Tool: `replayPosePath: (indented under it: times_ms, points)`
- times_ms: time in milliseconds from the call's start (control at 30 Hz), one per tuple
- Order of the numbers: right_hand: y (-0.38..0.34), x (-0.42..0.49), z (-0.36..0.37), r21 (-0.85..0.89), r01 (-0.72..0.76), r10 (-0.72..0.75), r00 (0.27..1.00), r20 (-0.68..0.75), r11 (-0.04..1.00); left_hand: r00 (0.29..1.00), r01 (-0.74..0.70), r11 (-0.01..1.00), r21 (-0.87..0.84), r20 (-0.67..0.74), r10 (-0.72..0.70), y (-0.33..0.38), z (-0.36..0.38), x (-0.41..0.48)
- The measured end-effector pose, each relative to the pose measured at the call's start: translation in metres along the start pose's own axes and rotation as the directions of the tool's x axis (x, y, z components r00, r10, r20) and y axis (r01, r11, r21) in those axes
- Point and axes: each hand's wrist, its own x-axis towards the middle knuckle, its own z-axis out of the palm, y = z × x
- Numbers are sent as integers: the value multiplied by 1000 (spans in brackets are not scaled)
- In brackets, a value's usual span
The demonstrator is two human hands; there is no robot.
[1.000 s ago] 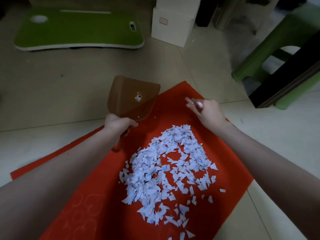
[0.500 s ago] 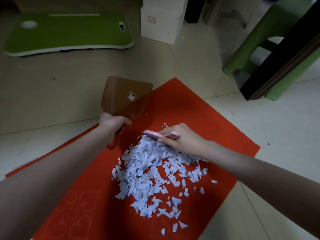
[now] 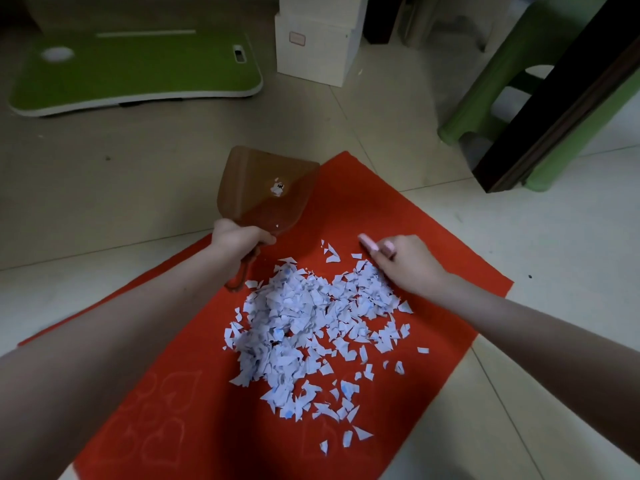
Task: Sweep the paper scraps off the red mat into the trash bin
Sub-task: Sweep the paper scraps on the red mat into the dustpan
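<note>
where paper scraps (image 3: 304, 327) heap on red mat (image 3: 381, 209) | pale bluish-white, jagged bits

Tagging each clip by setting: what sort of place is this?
Likely a room in a home, seen at floor level: tiled floor, a green lap desk lying on it, a green plastic stool and a white storage box.

Green lap desk (image 3: 138, 74), white box (image 3: 317, 46), green stool (image 3: 512, 81).
</note>
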Motion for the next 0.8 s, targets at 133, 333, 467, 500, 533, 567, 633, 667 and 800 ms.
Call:
replayPosePath:
  times_ms: [133,333,467,500,533,567,633,667,800]
  points:
    - [-26,-21,2,238,148,-176,979,100,960,1000,-12,1000,6,14,12,4,6,-4]
    - [-14,-26,-26,129,98,-69,974,-215,987,999,-31,999,21,27,31,3,9,-6]
    - [6,-33,-15,-58,-108,101,990,-99,992,998,-41,999,23,45,40,0,11,-4]
    - [6,-40,-9,-44,-119,117,992,-45,992,998,-42,999,21,46,41,-1,12,-4]
    - [3,-47,-2,-17,-105,106,994,9,994,998,-41,999,24,49,40,-1,13,-4]
    - [0,-54,4,29,-75,73,996,55,997,998,-42,999,31,51,41,-1,15,-4]
    - [-9,-64,12,179,7,-23,996,86,984,998,-37,998,51,54,34,-1,19,-5]
    - [-13,-66,11,251,39,-55,997,57,967,998,-36,998,55,53,33,0,20,-6]
    - [-9,-65,-7,344,44,3,991,-134,938,997,-45,997,59,60,41,1,25,-5]
